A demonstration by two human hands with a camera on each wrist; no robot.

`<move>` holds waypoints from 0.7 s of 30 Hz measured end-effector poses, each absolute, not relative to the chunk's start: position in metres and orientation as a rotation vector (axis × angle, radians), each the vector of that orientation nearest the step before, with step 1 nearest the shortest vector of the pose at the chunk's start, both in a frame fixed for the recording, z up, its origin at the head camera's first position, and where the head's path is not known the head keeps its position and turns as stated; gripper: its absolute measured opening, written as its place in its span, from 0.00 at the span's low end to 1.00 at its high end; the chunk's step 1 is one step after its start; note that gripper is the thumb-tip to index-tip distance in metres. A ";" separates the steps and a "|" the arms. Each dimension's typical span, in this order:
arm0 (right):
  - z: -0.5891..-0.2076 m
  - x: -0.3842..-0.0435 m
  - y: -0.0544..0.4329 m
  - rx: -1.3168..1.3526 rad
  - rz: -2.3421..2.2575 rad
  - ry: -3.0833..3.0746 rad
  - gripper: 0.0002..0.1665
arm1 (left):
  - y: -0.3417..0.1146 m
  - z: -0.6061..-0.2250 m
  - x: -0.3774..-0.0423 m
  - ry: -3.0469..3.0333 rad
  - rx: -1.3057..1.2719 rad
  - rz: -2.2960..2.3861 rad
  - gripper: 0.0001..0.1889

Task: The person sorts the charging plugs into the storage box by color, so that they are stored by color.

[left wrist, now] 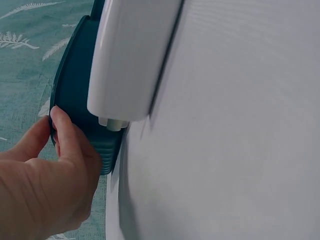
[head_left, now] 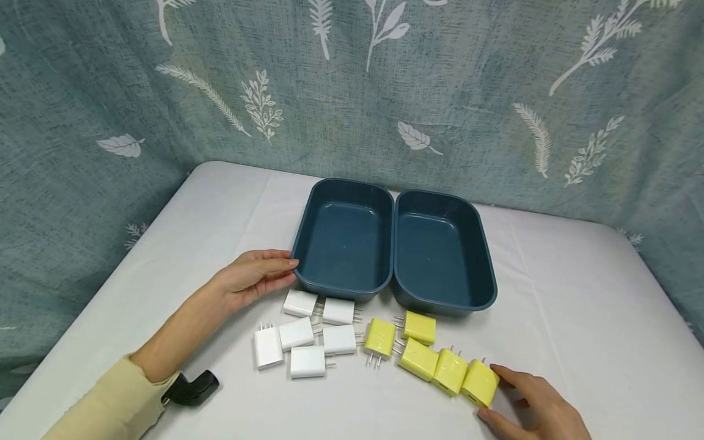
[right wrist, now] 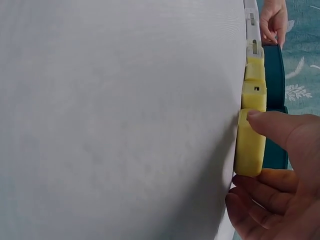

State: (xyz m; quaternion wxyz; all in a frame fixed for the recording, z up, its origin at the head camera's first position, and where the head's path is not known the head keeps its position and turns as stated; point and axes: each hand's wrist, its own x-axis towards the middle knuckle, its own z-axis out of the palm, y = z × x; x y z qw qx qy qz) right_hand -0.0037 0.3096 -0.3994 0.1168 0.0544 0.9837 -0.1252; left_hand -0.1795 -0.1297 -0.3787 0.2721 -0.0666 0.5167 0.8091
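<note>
My left hand [head_left: 256, 276] pinches the near left rim of the left dark blue bin [head_left: 345, 287]; the left wrist view shows thumb and fingers on either side of that rim. At the front right, my right hand [head_left: 541, 408] holds the rightmost yellow USB wall charger [head_left: 480, 384] between thumb and index finger. In the right wrist view the thumb lies at the charger's port end, and the other fingers are bent beneath. Left of it, several more yellow chargers [head_left: 450, 371] lie in a loose line. Several white chargers [head_left: 308, 362] lie in front of the left bin, prongs showing.
The right dark blue bin [head_left: 489, 287] stands against the left one; both have bare floors. A white cloth [head_left: 583, 293] covers the table. A patterned green curtain [head_left: 341, 140] hangs behind and at the sides. A black strap piece [head_left: 192, 388] sits by the left sleeve.
</note>
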 end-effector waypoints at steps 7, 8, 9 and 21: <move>-0.399 -0.002 0.308 0.158 -0.399 2.923 0.55 | -0.130 -0.378 -0.180 1.357 -0.193 2.181 0.21; -0.399 -0.002 0.308 0.162 -0.409 2.922 0.55 | -0.130 -0.378 -0.180 1.353 -0.192 2.182 0.20; -0.399 -0.002 0.309 0.166 -0.417 2.921 0.55 | -0.130 -0.378 -0.180 1.348 -0.191 2.183 0.19; -0.401 0.000 0.310 0.165 -0.469 2.938 0.53 | -0.130 -0.377 -0.181 1.355 -0.192 2.165 0.28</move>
